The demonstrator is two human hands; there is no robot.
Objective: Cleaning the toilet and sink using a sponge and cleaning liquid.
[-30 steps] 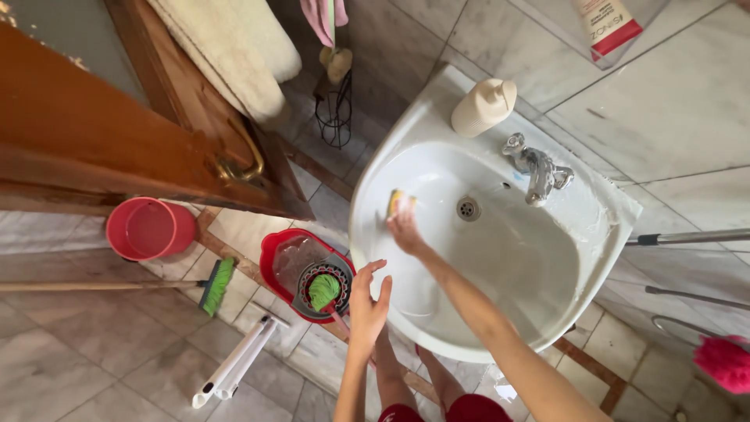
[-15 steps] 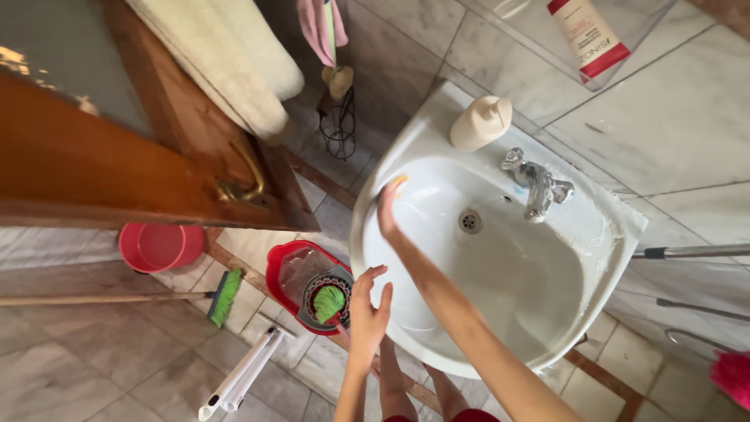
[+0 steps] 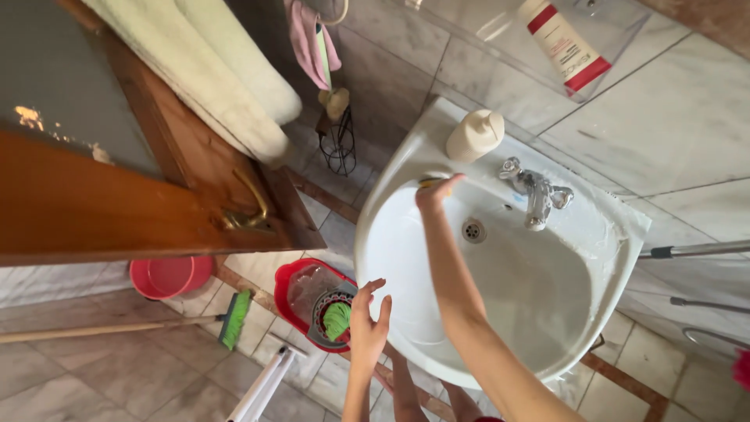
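My right hand (image 3: 434, 194) presses a yellow sponge (image 3: 428, 183) against the far left inner wall of the white washbasin (image 3: 406, 312), just below the rim; only a sliver of the sponge shows past the fingers. My left hand (image 3: 367, 316) hovers with spread fingers over the basin's near left edge and holds nothing. A chrome tap (image 3: 537, 192) stands at the back of the basin, the drain (image 3: 473, 230) just in front of it. A cream soap dispenser (image 3: 473, 134) lies on the rim near my right hand.
A red mop bucket (image 3: 301, 287) with a green mop head (image 3: 337, 319) stands on the floor left of the basin. A green broom (image 3: 235, 317), a red basin (image 3: 169, 277), a wooden door (image 3: 117, 205) with hanging towel (image 3: 211, 70) and a wire stand (image 3: 338, 141) are nearby. A tube (image 3: 561, 44) lies on a clear shelf.
My right hand slid the sponge from the basin's left inner wall up and toward the back rim near the soap dispenser. My left hand stayed in place. The view shifted slightly.
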